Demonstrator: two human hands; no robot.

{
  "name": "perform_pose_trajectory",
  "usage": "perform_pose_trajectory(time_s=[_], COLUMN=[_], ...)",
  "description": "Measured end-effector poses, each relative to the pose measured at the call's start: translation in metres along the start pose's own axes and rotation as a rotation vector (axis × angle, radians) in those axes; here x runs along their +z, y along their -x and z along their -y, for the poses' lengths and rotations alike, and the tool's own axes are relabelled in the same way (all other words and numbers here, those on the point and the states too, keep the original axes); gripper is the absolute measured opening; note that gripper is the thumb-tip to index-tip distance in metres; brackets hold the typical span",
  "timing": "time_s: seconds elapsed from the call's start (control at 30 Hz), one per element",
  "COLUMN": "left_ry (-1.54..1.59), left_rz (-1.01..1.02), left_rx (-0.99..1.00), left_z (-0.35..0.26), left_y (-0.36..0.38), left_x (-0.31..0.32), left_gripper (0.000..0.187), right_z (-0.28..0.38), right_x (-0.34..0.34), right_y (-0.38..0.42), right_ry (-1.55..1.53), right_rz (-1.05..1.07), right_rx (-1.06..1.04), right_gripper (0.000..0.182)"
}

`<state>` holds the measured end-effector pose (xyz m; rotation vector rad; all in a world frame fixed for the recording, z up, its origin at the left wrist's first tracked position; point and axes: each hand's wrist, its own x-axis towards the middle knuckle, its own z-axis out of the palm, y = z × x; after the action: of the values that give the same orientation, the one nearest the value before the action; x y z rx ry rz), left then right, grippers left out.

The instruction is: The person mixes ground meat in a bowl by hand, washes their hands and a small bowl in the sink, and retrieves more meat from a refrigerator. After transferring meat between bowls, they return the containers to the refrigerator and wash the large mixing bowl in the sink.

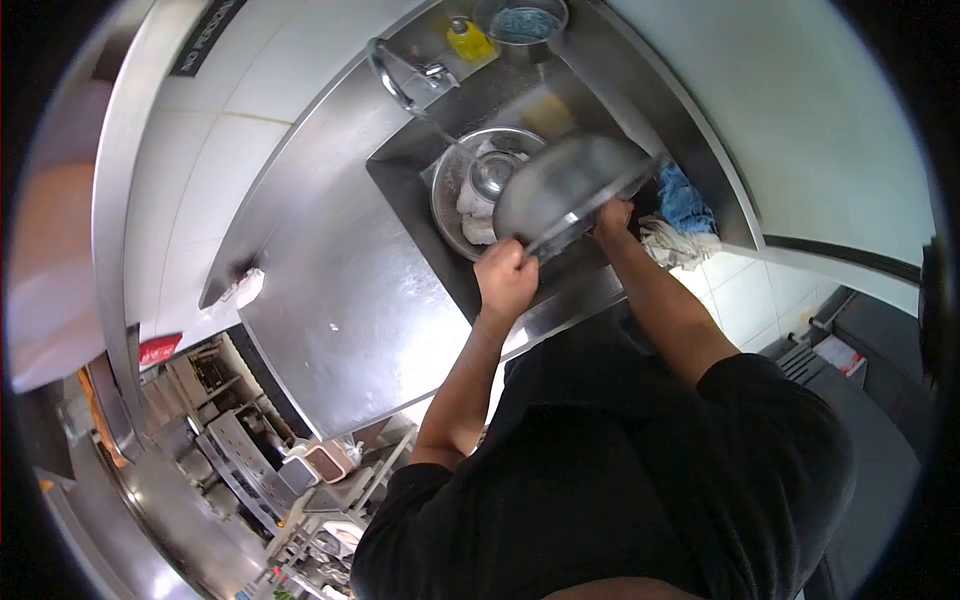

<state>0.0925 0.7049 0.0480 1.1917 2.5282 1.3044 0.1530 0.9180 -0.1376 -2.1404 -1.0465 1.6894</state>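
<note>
A large metal bowl (pixel 570 180), blurred by motion, is tilted on its side above the sink (pixel 410 200). My left hand (pixel 507 278) is closed on its near rim. Farther right along the same rim, my right hand (pixel 612 216) grips it, partly hidden behind the edge. Under and left of it, a wide steel basin (pixel 443 205) stands in the sink, partly covered by the tilted bowl. White cloth-like material (pixel 477 230) and a small round metal bowl (pixel 491 174) lie in that basin.
A curved faucet (pixel 388 80) rises behind the sink beside a yellow bottle (pixel 469 40) and a metal pot (pixel 522 22) with blue contents. Blue cloth (pixel 684 200) and a whitish cloth (pixel 678 243) hang at the right edge. A steel drainboard (pixel 340 300) extends left.
</note>
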Motion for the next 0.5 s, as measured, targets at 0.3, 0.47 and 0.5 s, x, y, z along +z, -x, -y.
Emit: perform_pose_trajectory(time_s=[0.3,0.47,0.5], left_ry=[0.998,1.002,0.995], left_rz=[-0.468,-0.492,-0.495], left_rx=[-0.796,-0.810,-0.811], left_z=[0.131,0.146,0.137], left_y=[-0.055,-0.059,-0.061], left_x=[-0.040,-0.055,-0.059], left_gripper=[0.029,0.030,0.028], right_z=[0.114,0.160,0.162], right_x=[0.035,0.111,0.133], right_y=[0.054,0.092,0.091], right_ry=[0.527,0.657,0.684], right_rz=[-0.131,0.388,0.489], right_rx=[-1.430,-1.389,-1.322], right_gripper=[0.064,0.045,0.041])
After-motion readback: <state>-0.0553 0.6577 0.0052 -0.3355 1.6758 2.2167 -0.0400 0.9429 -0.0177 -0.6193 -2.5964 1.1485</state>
